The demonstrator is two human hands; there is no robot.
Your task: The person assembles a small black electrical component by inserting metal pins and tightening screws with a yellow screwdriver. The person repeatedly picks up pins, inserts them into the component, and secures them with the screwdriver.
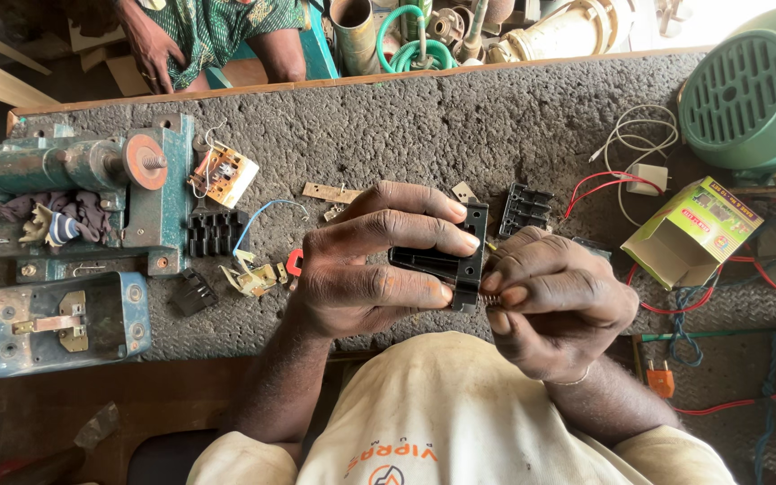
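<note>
One green motor housing (752, 90) sits at the tabletop (460, 117) corner, one blue vise (92, 189) at the other side. One open cardboard box (689, 232) lies near red wires (612, 184). The black plastic part (446, 263) is held above the tabletop, left hand (365, 269) fingers clenched around it; the right hand (554, 301) pinches a small spring (489, 299) at its edge (not seated, it seems). Three more black pieces lie loose, so assembly looks partway.
</note>
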